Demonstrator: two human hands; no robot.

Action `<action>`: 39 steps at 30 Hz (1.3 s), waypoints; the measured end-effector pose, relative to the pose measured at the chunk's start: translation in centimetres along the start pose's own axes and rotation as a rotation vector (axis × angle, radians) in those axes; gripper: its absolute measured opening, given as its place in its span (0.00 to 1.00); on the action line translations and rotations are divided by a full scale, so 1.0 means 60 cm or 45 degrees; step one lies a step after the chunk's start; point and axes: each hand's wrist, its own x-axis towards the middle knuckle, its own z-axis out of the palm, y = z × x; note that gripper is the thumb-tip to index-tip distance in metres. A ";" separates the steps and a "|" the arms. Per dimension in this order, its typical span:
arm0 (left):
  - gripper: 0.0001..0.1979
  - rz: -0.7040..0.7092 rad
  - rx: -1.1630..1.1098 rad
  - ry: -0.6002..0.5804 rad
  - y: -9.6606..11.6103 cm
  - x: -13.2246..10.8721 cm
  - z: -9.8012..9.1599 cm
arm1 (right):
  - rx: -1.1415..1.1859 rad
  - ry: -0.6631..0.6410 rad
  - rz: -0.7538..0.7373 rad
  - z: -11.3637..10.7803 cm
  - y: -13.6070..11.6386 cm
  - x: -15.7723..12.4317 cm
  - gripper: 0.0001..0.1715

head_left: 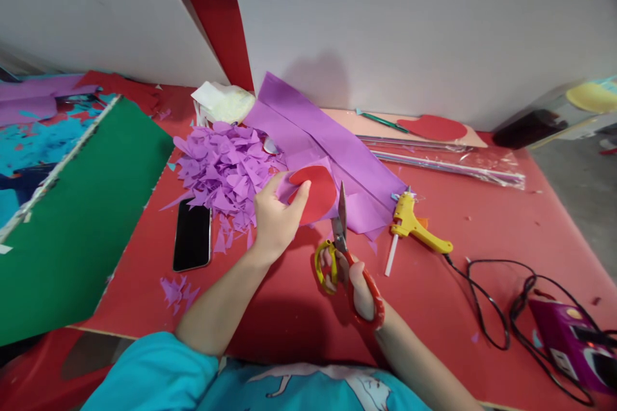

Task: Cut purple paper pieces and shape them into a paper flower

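My left hand (276,217) pinches a red heart-shaped piece (318,194) together with a sheet of purple paper (285,187) behind it, thumb on the red face. In my right hand (359,286) are scissors (340,231) with one red and one yellow handle. Their blades point up, close to the right edge of the held pieces. Left of my left hand lies a heap of purple paper scraps (226,170). Long purple strips (332,135) stretch behind the held pieces.
A black phone (192,236) lies beside the scraps. To the right rest a yellow glue gun (414,221) with its cord, and a purple box (573,340). Farther back are a green pen (384,121) and a red cutout (434,128). A green board (87,225) covers the left side.
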 end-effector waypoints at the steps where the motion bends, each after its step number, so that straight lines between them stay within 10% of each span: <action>1: 0.03 -0.004 -0.004 0.004 0.000 0.000 0.000 | 0.003 -0.005 -0.006 0.000 0.000 0.000 0.31; 39: 0.04 -0.092 -0.096 0.039 -0.002 -0.012 0.011 | -0.060 0.153 -0.042 0.009 0.011 0.001 0.31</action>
